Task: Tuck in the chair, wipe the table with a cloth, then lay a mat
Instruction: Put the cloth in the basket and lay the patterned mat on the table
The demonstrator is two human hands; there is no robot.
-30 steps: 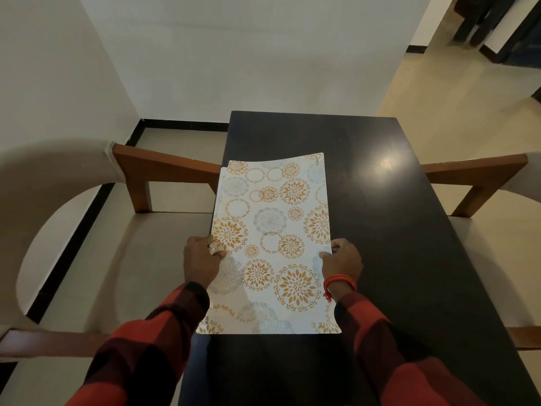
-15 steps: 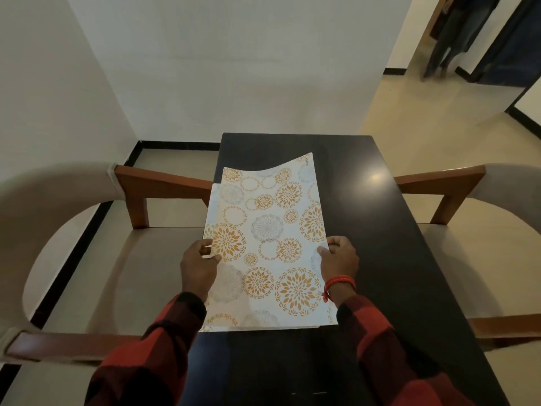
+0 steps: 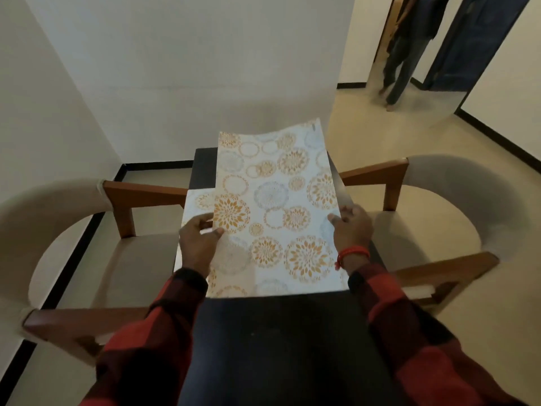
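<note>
A white mat (image 3: 278,206) printed with orange and grey-blue flower circles is raised off the dark table (image 3: 278,332), its far end tilted up and curling. A second sheet of the same pattern (image 3: 196,203) shows under its left edge. My left hand (image 3: 197,244) grips the mat's left edge, thumb on top. My right hand (image 3: 352,230), with a red wristband, grips the right edge. One chair (image 3: 87,259) with wooden arms and a beige seat stands at the table's left side. Another chair (image 3: 439,230) stands at the right. No cloth is in view.
White walls close in at the left and behind the table's far end. At the upper right, a person's legs (image 3: 398,68) stand in a doorway beside a dark blue curtain (image 3: 468,39). Beige floor lies to the right.
Both hands have lifted the mat off the table and tilted its far end upward. The view has tipped up, showing more of the wall and the doorway.
</note>
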